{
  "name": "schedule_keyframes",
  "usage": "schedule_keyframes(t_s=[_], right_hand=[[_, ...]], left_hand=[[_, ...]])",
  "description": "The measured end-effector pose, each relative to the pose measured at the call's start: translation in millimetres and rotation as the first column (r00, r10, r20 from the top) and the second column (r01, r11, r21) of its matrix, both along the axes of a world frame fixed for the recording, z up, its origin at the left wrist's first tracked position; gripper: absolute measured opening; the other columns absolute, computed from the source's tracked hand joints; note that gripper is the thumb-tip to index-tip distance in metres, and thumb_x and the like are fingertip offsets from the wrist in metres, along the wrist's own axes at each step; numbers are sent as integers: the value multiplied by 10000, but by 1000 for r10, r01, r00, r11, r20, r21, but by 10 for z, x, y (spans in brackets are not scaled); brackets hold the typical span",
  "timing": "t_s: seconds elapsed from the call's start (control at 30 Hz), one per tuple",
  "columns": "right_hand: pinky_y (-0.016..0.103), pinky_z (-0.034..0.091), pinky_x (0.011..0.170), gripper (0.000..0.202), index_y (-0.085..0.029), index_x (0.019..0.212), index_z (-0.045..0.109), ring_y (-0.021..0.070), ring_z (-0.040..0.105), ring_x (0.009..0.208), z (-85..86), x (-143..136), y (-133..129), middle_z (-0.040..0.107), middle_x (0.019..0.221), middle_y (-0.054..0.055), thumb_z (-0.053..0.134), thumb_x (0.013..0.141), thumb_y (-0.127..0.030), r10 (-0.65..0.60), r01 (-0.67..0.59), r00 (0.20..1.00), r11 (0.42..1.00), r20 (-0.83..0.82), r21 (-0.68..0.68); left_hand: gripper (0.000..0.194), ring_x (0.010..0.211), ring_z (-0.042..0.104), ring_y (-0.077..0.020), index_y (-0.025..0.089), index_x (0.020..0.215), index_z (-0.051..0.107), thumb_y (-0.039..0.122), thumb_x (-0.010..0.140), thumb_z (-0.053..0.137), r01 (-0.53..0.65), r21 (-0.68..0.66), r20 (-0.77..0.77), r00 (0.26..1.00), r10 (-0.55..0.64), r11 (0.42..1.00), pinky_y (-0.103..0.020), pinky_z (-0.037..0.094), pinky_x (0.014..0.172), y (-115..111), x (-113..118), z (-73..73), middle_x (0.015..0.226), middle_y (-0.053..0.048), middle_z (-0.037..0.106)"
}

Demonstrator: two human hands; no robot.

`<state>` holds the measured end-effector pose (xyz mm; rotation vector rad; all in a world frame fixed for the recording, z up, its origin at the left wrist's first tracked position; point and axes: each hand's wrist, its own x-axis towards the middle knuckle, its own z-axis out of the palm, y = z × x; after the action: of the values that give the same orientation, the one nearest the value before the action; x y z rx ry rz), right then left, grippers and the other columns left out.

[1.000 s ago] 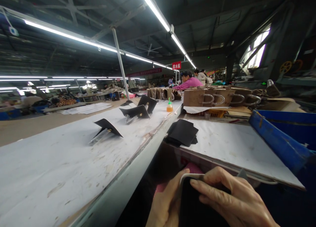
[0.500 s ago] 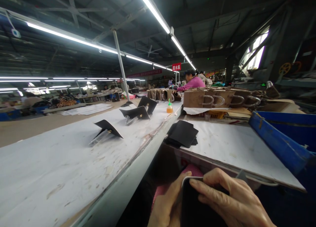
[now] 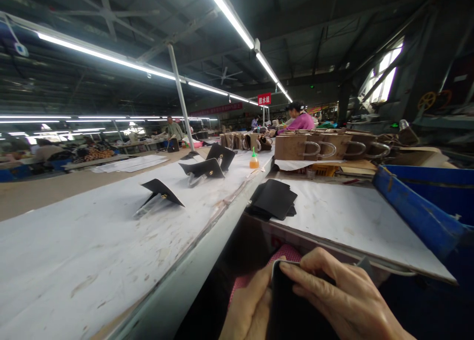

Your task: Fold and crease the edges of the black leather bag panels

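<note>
Low at the front, a black panel [image 3: 296, 308] with a rounded corner and a pale edge is held between both hands, its lower part cut off by the frame. My left hand [image 3: 250, 303] grips its left side, closed around the edge. My right hand [image 3: 342, 293] pinches the top edge near the rounded corner, fingers lying on the black face. Beyond them, a stack of black panels [image 3: 276, 199] lies on the right-hand table. On the left table, folded black pieces with gold-coloured fittings stand tented: a nearer one [image 3: 163, 191] and a farther pair [image 3: 207, 167].
An orange glue bottle [image 3: 254, 160] with a green tip stands near the left table's edge. Brown bags with handles [image 3: 314, 147] line the back right. A blue bin [image 3: 418, 207] borders the right table [image 3: 355, 226]. A person in pink [image 3: 299, 122] works farther back.
My right fingers have shifted slightly left and up along the panel's top edge; the panel stays in both hands. The person in pink has raised their head and moved right.
</note>
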<state>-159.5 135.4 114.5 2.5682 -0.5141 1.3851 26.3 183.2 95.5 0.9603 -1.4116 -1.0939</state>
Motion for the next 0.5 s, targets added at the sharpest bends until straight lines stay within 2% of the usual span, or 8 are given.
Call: schedule_keyframes(t_s=[0.13,0.23,0.3,0.4,0.5], right_hand=[[167,443,517,352,-204,1316,561,79,538,623,17,23,18,568,818,10,518,983,-99,-42,42,998,999,-38,-5],[168,456,544,279,-219,1261,606,80,571,640,36,59,58,595,820,12,450,1033,-179,-85,87,992,996,-90,22],[180,466,564,297,-236,1251,621,83,588,649,35,85,71,613,832,12,396,1057,-220,-95,100,988,994,-125,37],[199,466,558,328,-257,1299,591,92,609,662,8,109,61,633,856,11,372,1060,-206,-64,72,987,996,-150,51],[208,496,593,276,-239,1268,587,107,664,724,-26,98,32,673,884,17,410,1057,-244,-104,106,992,994,-76,16]], left_hand=[[591,707,601,-131,274,1209,696,707,907,430,8,-17,-28,1000,-9,1000,-205,469,628,20,-3,-7,843,-16,703],[560,775,614,-131,242,1140,693,701,860,538,-64,12,-49,997,65,998,-203,469,725,-5,-4,-40,944,-21,711],[457,799,606,-124,220,1056,689,626,889,561,-117,13,1,993,117,993,-189,451,762,-44,-1,-69,898,-13,695],[389,743,581,-118,198,927,671,570,909,560,-171,-4,58,984,171,985,-193,434,706,-93,9,-106,780,-5,633],[387,735,596,-139,200,909,671,573,895,571,-308,-40,34,950,309,951,-223,454,704,-76,28,-108,770,-17,618]])
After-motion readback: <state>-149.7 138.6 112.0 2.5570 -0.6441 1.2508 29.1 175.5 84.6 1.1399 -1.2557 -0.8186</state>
